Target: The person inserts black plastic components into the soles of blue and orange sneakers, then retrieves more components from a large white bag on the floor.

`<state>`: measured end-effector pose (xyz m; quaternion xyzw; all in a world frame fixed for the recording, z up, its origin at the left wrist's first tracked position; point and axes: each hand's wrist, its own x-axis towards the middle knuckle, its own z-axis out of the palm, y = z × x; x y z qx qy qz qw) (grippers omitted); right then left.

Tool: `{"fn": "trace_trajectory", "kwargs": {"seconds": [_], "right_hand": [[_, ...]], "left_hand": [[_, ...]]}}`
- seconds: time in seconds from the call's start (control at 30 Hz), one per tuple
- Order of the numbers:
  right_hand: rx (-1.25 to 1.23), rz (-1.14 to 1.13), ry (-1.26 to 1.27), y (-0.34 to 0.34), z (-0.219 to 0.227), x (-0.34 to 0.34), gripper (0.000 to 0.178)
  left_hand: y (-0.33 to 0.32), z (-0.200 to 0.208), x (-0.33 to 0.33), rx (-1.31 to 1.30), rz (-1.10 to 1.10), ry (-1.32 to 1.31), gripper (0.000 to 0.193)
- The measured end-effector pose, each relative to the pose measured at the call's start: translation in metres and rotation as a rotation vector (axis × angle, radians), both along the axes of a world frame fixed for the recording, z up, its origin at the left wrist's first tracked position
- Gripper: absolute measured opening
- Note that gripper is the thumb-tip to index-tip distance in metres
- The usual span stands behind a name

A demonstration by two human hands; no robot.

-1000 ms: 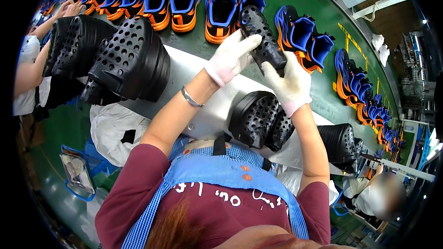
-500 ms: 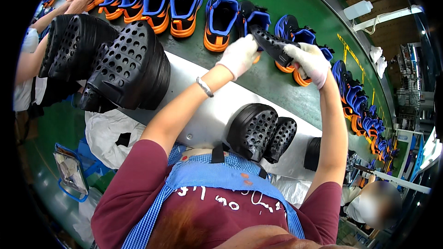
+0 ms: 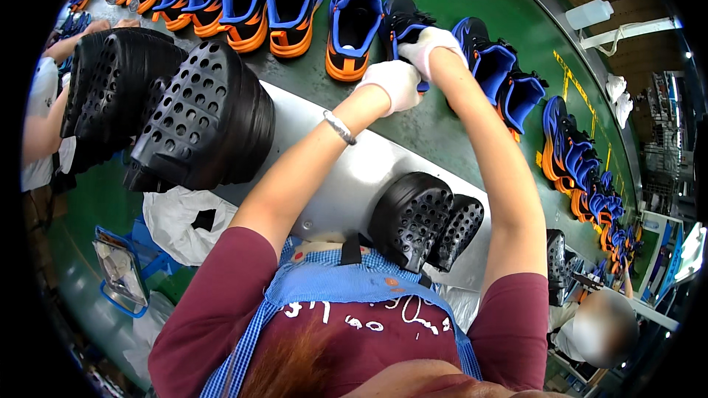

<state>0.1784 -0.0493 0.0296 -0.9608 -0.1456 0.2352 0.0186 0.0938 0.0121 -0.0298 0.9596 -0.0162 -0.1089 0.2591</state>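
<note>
Both my hands wear white gloves and meet at one black-and-blue sneaker (image 3: 403, 11) with orange trim, standing in the row. My left hand (image 3: 394, 85) is closed round its heel end. Over the shoe's opening, my right hand (image 3: 434, 50) reaches in with curled fingers; what they hold is hidden. Just left of it stands another sneaker (image 3: 355, 26), with a small pale spot inside. A small stack of black perforated shoe inserts (image 3: 417, 217) rests near my body, with a second stack (image 3: 464, 230) beside it.
Larger stacks of black perforated inserts (image 3: 195, 121) stand on the metal ledge (image 3: 335, 177) to the left. Sneakers (image 3: 295, 11) line the green table on both sides. A co-worker's arm (image 3: 46, 133) shows at far left; another person (image 3: 597, 328) is at lower right.
The black perforated insert, earlier held between both hands above the shoes, is no longer visible. My right hand has moved left and over the sneaker's opening; my left hand has shifted slightly right.
</note>
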Motion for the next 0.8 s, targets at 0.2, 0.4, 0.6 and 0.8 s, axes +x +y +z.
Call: {"fn": "trace_trajectory", "kwargs": {"seconds": [0.2,0.4,0.6,0.8], "right_hand": [[0.045,-0.018,0.0,0.002,-0.05,0.026,0.043],[0.131,-0.002,-0.063,0.001,-0.049,0.027,0.048],[0.391,-0.005,-0.02,-0.035,0.001,-0.022,0.058],[0.422,0.259,0.004,-0.132,0.063,-0.139,0.055]], "left_hand": [[0.009,0.021,0.02,0.06,-0.214,0.3,0.034],[0.007,0.011,0.034,0.014,-0.15,0.423,0.029],[0.008,0.023,0.02,0.12,-0.179,0.336,0.032],[0.029,0.028,0.003,0.228,-0.002,0.114,0.037]]}}
